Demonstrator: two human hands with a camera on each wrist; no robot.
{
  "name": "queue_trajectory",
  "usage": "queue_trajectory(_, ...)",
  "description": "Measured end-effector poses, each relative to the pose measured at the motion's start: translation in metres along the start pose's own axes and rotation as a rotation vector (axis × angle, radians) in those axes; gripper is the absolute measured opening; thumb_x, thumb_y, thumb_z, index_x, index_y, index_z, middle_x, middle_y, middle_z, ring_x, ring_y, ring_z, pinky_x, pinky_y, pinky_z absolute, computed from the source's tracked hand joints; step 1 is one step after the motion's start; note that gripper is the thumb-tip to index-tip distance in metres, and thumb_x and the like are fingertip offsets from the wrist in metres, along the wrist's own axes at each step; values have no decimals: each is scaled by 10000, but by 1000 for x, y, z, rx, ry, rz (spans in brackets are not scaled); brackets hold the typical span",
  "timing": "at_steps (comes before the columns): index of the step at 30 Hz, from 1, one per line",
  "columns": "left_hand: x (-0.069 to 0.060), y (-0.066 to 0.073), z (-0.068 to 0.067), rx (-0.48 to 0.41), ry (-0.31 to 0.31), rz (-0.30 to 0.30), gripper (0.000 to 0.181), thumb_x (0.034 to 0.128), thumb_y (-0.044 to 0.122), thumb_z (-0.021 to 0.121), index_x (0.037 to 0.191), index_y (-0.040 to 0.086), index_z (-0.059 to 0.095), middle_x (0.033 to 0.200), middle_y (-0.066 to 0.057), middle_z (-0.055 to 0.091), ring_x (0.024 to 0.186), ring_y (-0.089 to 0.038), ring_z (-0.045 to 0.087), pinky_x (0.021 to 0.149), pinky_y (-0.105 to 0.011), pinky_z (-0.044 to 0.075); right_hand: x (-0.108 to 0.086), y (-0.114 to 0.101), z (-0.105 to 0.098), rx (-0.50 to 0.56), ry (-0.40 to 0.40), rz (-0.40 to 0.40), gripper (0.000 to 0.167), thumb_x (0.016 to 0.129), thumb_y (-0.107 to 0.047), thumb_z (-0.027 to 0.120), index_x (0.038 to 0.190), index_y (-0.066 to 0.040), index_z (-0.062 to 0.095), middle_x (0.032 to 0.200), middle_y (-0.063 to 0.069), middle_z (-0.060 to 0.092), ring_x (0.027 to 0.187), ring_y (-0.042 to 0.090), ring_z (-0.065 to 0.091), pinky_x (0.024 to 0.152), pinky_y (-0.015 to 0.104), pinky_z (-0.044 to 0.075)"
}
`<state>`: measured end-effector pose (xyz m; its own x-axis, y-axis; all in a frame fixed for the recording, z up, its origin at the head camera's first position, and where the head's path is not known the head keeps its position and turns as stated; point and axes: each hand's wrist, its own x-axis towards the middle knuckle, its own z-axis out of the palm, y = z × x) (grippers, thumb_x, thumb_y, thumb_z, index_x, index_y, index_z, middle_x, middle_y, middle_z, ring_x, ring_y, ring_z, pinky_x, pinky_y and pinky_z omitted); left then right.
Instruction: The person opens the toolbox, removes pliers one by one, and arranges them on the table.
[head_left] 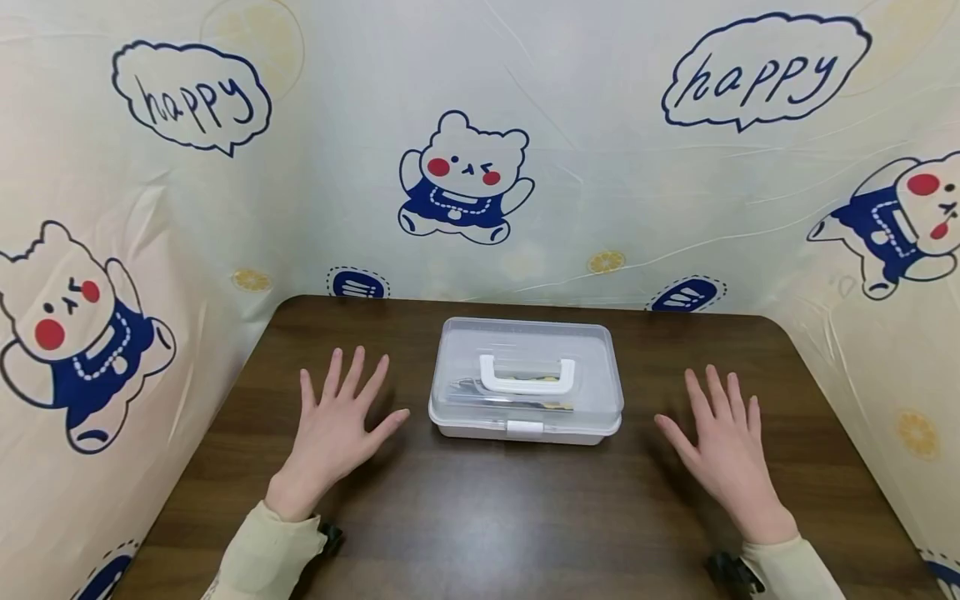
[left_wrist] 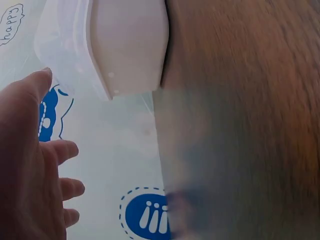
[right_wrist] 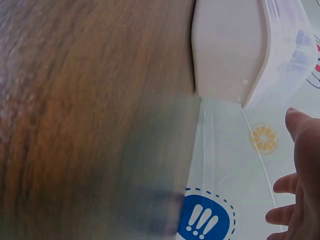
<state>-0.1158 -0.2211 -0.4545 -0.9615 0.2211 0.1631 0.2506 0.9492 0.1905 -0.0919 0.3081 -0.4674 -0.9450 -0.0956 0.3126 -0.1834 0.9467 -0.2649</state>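
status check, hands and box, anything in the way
Left hand, right hand: fingers spread, holding nothing. Clear-lidded box: closed, on the table between them. Nothing seen blocking either hand.

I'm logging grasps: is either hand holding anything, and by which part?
Nothing is held: the left hand and right hand are spread on either side of the clear-lidded box, both apart from it and its handle.
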Motion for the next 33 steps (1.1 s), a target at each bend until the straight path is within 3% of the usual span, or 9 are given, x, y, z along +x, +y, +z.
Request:
queue_trajectory(5, 4, 5, 3, -104, 38, -39, 858, 974, 708, 527, 1620, 158, 394, 1670, -218, 311, 1548, -473, 195, 1173, -786, 52, 2, 0, 2, 22, 46, -20, 740, 992, -422, 686, 1526, 28, 441, 1571, 358, 364, 1475, 582, 258, 1153, 773, 190)
queue_trajectory(8, 7, 12, 3, -252, 58, -76, 779, 1011, 633, 545, 1564, 90, 471, 1594, -230, 435, 1480, -462, 347, 1195, -716, 194, 4, -5, 2, 53, 120, -60, 618, 955, -295, 744, 1410, 73, 547, 1455, 349, 505, 1383, 568, 408, 1095, 736, 328)
queue_trajectory(12, 11, 22, 7, -463, 66, -125, 691, 1036, 570, 558, 1483, 44, 556, 1484, -212, 565, 1368, -420, 520, 1125, -624, 414, 4, -17, 1, 131, 198, -88, 437, 915, -145, 768, 1277, 67, 645, 1281, 285, 645, 1259, 501, 539, 1006, 676, 435)
queue_trajectory(14, 14, 28, 10, -561, 59, -142, 657, 1039, 550, 572, 1454, 41, 583, 1443, -200, 604, 1315, -391, 583, 1075, -589, 482, 3, -25, 0, 174, 228, -88, 369, 907, -97, 768, 1233, 46, 670, 1196, 244, 684, 1180, 440, 584, 959, 601, 476)
queue_trajectory(18, 20, 37, 15, -706, 55, -150, 589, 1040, 497, 606, 1412, 40, 618, 1388, -180, 650, 1221, -343, 662, 993, -516, 561, 2, -41, -2, 272, 284, -103, 258, 886, -23, 782, 1135, -12, 714, 1039, 119, 717, 978, 256, 616, 831, 322, 505)
queue_trajectory(22, 25, 44, 17, -767, 55, -165, 553, 1044, 463, 616, 1408, 46, 625, 1381, -168, 662, 1225, -333, 665, 985, -513, 565, 1, -58, -2, 392, 296, -148, 238, 852, 28, 811, 1051, -86, 749, 937, -7, 698, 783, 71, 581, 661, 111, 470)
queue_trajectory(26, 30, 51, 17, -801, 46, -182, 548, 1052, 425, 618, 1440, 39, 603, 1395, -170, 656, 1238, -339, 660, 991, -525, 558, 1, -75, 3, 477, 273, -203, 265, 827, 54, 827, 1003, -135, 764, 881, -63, 711, 716, 6, 602, 618, 100, 502)
queue_trajectory(33, 33, 64, 21, -866, 50, -210, 581, 1036, 378, 658, 1475, 8, 568, 1430, -202, 620, 1283, -341, 634, 1056, -519, 514, 1, -97, 16, 567, 202, -355, 267, 780, 67, 854, 969, -115, 806, 894, -25, 778, 765, 58, 702, 690, 133, 567)
